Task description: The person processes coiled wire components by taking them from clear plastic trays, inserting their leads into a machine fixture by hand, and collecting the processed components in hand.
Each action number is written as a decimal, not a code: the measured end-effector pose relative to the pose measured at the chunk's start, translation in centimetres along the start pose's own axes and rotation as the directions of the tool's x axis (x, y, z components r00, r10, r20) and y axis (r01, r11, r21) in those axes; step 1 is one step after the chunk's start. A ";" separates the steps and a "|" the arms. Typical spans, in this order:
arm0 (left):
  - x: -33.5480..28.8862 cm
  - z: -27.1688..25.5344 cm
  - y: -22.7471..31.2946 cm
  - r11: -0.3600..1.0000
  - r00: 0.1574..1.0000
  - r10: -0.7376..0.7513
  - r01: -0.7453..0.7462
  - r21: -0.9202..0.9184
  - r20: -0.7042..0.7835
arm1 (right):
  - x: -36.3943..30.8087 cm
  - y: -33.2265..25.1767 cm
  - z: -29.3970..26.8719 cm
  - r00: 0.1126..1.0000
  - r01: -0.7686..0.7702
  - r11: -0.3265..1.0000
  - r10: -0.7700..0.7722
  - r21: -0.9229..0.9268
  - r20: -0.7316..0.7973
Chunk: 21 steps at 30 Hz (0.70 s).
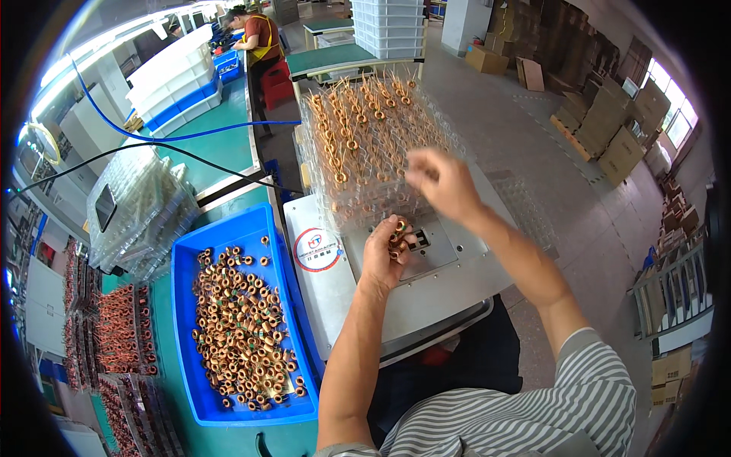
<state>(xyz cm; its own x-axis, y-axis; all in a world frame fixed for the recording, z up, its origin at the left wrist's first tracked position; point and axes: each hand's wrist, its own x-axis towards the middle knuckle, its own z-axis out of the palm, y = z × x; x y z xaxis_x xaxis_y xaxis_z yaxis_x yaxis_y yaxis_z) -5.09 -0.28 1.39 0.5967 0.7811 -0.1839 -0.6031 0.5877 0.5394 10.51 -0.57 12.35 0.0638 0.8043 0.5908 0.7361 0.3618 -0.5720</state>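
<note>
I record copper coils [400, 227] grasped in the left grip [382, 254], below-left of the right grip [448, 185], whose blurred closure I cannot tell, near the clear tray stack [381, 141].

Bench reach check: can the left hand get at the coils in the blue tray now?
Probably yes: the blue tray lies open-topped to the left of the left hand, its loose coils uncovered. That hand holds other coils, though, which may hamper picking.
</note>
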 end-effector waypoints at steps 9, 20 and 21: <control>0.0 -0.4 0.9 0.999 0.999 -0.019 0.020 -0.047 0.030 | 15.1 4.3 3.6 0.953 -0.247 0.886 0.294 -0.394 0.065; -0.5 -0.1 1.6 1.000 1.000 -0.016 0.016 -0.002 -0.013 | 17.4 4.8 5.6 0.906 -0.413 0.883 0.423 -0.223 0.000; -0.4 -0.1 1.4 0.999 1.000 -0.028 0.028 -0.019 0.007 | 17.5 5.1 5.4 0.919 -0.391 0.900 0.392 -0.193 -0.038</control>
<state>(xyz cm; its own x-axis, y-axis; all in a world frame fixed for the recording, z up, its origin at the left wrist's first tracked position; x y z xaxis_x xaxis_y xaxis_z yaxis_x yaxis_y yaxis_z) -6.24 0.29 2.14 0.6167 0.7631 -0.1935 -0.5961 0.6131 0.5184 11.74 17.86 16.71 0.3726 0.8631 0.3408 0.7674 -0.0801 -0.6362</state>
